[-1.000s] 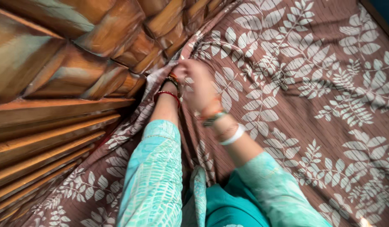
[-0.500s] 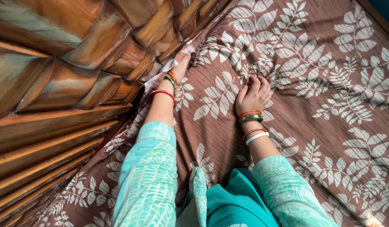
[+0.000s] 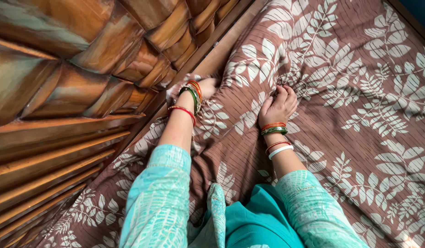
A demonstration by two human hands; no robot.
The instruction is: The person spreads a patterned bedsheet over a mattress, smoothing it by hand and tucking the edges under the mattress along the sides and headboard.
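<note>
While my left hand (image 3: 205, 87) grips the brown leaf-printed cotton bedsheet (image 3: 341, 92) edge | right hand (image 3: 279, 105) curled, pressing sheet beside it

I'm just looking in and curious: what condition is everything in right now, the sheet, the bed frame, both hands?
Bedsheet: brown with white leaves, spread over the bed, wrinkled and bunched near the headboard edge.
Left hand: at the sheet's edge beside the headboard, fingers partly hidden in bunched cloth.
Right hand: fingers curled, resting on the sheet.
Wooden headboard: carved, upright along the bed's side.
Bed frame rail: bare wood showing where the sheet is pulled back.
</note>
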